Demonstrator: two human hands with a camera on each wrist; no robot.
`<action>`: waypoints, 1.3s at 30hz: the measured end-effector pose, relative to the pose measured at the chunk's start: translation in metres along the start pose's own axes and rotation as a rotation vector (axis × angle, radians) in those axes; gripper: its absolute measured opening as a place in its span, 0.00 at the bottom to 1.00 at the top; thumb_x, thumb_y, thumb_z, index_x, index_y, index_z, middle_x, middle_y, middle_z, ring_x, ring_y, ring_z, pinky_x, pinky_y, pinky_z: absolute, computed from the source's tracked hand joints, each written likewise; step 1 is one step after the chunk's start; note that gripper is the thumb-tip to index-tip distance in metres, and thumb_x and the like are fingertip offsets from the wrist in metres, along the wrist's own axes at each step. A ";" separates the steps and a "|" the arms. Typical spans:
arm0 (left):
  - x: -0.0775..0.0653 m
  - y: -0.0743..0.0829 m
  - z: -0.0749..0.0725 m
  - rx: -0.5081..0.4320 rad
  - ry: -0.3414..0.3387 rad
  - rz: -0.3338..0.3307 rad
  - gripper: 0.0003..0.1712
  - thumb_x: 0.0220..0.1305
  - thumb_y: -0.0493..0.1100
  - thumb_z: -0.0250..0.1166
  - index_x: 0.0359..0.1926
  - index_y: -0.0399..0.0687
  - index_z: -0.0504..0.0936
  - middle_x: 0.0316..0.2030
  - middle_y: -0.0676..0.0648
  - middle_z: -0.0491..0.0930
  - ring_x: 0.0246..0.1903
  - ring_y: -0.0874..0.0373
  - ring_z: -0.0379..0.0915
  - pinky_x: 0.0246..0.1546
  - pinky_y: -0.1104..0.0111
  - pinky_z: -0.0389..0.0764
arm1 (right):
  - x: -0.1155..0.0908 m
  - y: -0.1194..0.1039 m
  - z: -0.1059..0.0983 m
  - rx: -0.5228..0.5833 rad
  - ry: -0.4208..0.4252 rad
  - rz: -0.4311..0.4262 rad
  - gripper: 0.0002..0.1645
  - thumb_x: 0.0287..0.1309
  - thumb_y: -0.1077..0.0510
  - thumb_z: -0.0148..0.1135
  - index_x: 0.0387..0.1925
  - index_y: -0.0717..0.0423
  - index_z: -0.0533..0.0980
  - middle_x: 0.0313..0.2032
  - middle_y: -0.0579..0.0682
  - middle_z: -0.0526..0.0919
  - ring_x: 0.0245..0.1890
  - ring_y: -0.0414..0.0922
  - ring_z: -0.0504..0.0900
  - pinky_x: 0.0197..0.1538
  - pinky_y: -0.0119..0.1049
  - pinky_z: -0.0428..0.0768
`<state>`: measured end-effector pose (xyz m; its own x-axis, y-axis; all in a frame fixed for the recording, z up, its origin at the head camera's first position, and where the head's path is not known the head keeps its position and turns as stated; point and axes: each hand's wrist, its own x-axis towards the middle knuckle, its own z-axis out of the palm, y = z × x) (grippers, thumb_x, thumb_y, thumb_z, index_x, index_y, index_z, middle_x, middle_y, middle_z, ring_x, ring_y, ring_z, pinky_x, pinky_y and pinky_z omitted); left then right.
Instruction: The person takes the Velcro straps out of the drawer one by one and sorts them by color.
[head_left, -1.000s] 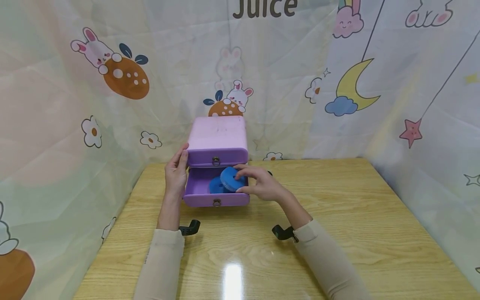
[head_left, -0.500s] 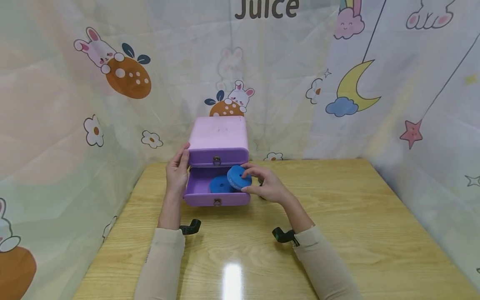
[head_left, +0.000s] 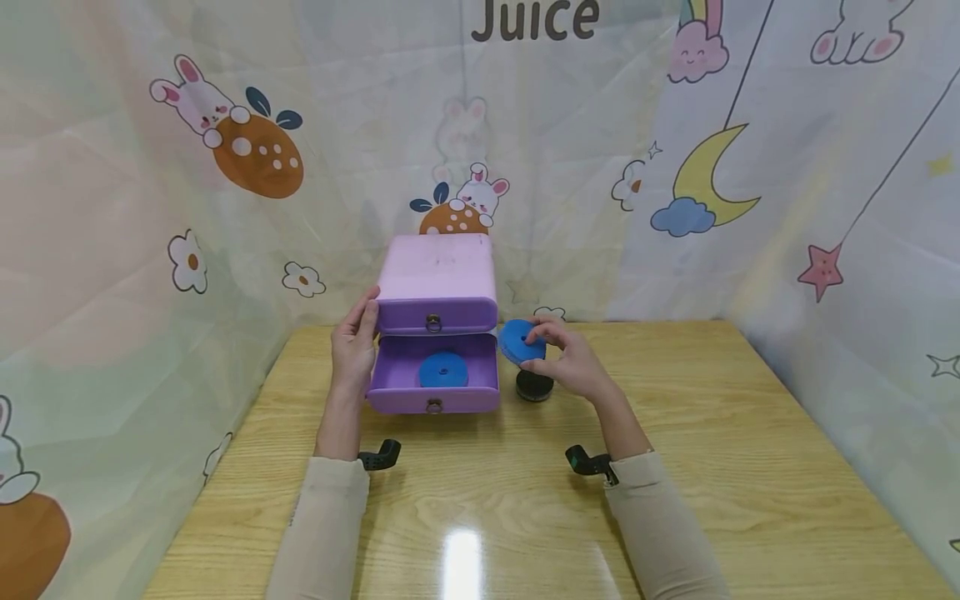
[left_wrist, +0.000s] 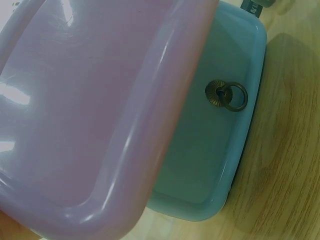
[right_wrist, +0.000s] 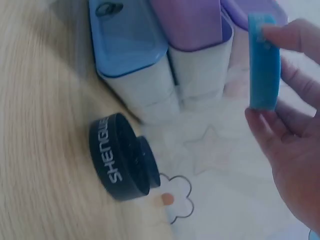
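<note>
Disc (head_left: 512,343) faces head camera, tilted; right fingers (right_wrist: 299,38) pinch it, left fingers (head_left: 358,309) touch cabinet (head_left: 438,267).

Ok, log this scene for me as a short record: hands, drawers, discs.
Left hand: touches left side of drawer unit
Right hand: holds one blue disc, outside the drawers
Top drawer: purple, shut
Middle drawer: purple, pulled out, second blue disc inside
Bottom drawer: blue, appears shut
Table: black disc right of unit
</note>
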<state>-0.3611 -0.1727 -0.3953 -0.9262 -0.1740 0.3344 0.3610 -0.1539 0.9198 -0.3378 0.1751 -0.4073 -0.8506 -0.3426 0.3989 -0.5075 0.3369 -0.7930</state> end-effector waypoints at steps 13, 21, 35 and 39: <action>0.001 -0.001 0.000 -0.017 0.000 0.000 0.22 0.68 0.50 0.58 0.62 0.54 0.77 0.64 0.52 0.71 0.61 0.57 0.69 0.64 0.60 0.66 | 0.002 0.069 -0.001 -0.194 0.134 0.173 0.15 0.52 0.60 0.72 0.40 0.60 0.77 0.65 0.56 0.68 0.66 0.59 0.64 0.60 0.56 0.70; 0.002 -0.002 -0.001 -0.024 0.001 0.012 0.22 0.68 0.50 0.59 0.62 0.53 0.77 0.63 0.51 0.72 0.61 0.57 0.69 0.64 0.59 0.66 | -0.007 0.091 -0.006 -0.268 0.191 0.309 0.19 0.54 0.57 0.70 0.45 0.60 0.75 0.61 0.59 0.72 0.63 0.59 0.68 0.60 0.56 0.70; -0.002 0.003 0.003 -0.008 0.002 -0.004 0.24 0.68 0.50 0.58 0.63 0.51 0.75 0.64 0.53 0.71 0.62 0.57 0.69 0.64 0.58 0.64 | -0.016 0.110 -0.012 -0.415 0.187 0.348 0.20 0.56 0.57 0.69 0.47 0.63 0.75 0.55 0.64 0.75 0.59 0.62 0.71 0.59 0.57 0.69; -0.001 0.002 0.002 -0.012 0.004 -0.004 0.25 0.68 0.50 0.59 0.63 0.49 0.75 0.64 0.53 0.71 0.62 0.57 0.69 0.64 0.58 0.65 | -0.017 0.112 -0.011 -0.448 0.178 0.364 0.21 0.55 0.57 0.69 0.47 0.64 0.75 0.54 0.65 0.75 0.58 0.63 0.71 0.59 0.57 0.69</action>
<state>-0.3593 -0.1709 -0.3937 -0.9271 -0.1773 0.3302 0.3589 -0.1665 0.9184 -0.3823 0.2285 -0.4980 -0.9708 0.0034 0.2398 -0.1548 0.7547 -0.6376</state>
